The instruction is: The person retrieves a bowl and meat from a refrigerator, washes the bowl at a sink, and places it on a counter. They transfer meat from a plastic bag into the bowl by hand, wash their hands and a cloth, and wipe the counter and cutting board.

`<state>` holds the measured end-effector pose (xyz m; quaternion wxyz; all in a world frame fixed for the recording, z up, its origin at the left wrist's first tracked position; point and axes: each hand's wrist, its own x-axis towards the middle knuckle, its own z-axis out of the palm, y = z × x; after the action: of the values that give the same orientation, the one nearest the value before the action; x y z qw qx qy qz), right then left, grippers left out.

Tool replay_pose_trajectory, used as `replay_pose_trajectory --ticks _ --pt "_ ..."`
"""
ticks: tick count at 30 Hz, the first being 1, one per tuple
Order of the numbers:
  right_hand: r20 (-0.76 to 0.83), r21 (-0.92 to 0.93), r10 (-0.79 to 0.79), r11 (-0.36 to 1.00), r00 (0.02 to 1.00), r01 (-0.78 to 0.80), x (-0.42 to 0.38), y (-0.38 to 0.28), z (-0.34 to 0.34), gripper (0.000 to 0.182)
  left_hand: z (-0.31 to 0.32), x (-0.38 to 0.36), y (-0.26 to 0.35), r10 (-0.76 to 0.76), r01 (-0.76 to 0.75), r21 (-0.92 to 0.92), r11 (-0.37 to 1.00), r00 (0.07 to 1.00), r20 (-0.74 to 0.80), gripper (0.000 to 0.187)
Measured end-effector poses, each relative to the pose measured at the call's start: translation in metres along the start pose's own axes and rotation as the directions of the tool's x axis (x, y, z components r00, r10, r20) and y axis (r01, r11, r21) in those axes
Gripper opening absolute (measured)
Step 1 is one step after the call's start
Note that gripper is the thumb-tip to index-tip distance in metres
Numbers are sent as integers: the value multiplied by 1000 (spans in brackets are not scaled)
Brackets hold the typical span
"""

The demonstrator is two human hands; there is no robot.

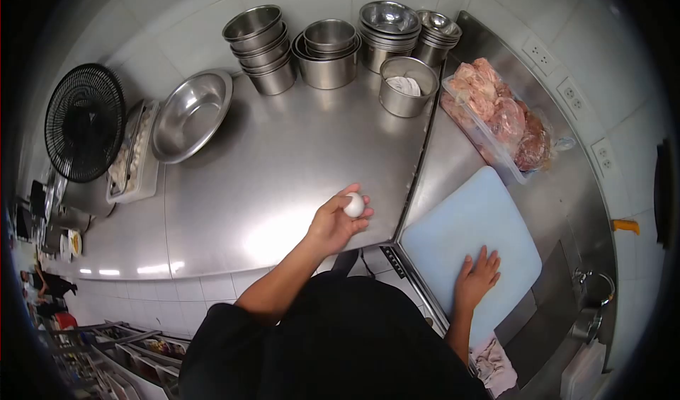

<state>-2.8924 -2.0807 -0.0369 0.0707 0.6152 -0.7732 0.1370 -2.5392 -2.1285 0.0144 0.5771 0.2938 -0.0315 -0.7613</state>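
My left hand (333,223) is turned palm up over the steel counter (283,166), near its front edge. Its fingers curl around a smooth white egg (354,204). On the right, my right hand (477,281) rests flat with fingers stretched out on a light blue cutting board (474,223), holding nothing.
Stacked steel pots (328,54) and bowls (389,19) line the back wall. A wide steel basin (193,117), a black fan (85,122) and a tub of white round items (139,161) stand left. Raw meat (503,113) fills a clear bin beyond the board; a faucet (598,281) is right.
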Motion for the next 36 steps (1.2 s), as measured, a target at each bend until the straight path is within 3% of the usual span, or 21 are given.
replay_pose_trajectory --ticks 7,10,12,17,20,23,25,27,29,32,35,36 --pt "52 83 -158 985 986 153 -4 10 -8 51 -25 -63 -61 109 -109 1 994 993 -37 31" --pt "38 137 -197 972 980 190 -8 15 -10 49 -11 -68 -75 135 -126 143 982 989 -54 49" --pt "14 160 -204 967 979 199 -9 19 -8 49 3 -58 -68 171 -166 256 952 985 1 61" --pt "23 243 -151 960 988 141 -2 16 -7 48 55 4 1 321 -343 511 788 938 135 59" --pt "77 262 -85 963 993 63 8 11 -1 50 97 55 46 421 -471 620 627 875 239 59" --pt "53 261 -27 965 998 12 21 -8 -5 47 148 112 86 380 -567 663 488 822 423 57" --pt "20 209 -10 978 1000 6 25 -16 -5 45 173 171 113 380 -653 701 288 749 542 55" --pt "15 179 -4 984 1000 1 28 -22 -7 43 201 216 141 476 -658 742 128 697 536 50" --pt "31 167 9 986 999 -14 29 -24 -10 42 203 295 183 580 -685 713 -150 523 625 49" --pt "37 134 51 989 998 -56 34 -30 -10 40 206 355 226 553 -373 812 -449 598 581 56" --pt "42 124 65 990 997 -70 37 -34 -12 39 200 399 243 472 -155 758 -633 699 537 52" --pt "41 119 66 990 997 -70 37 -35 -10 39 200 407 244 467 -119 780 -614 742 481 50"
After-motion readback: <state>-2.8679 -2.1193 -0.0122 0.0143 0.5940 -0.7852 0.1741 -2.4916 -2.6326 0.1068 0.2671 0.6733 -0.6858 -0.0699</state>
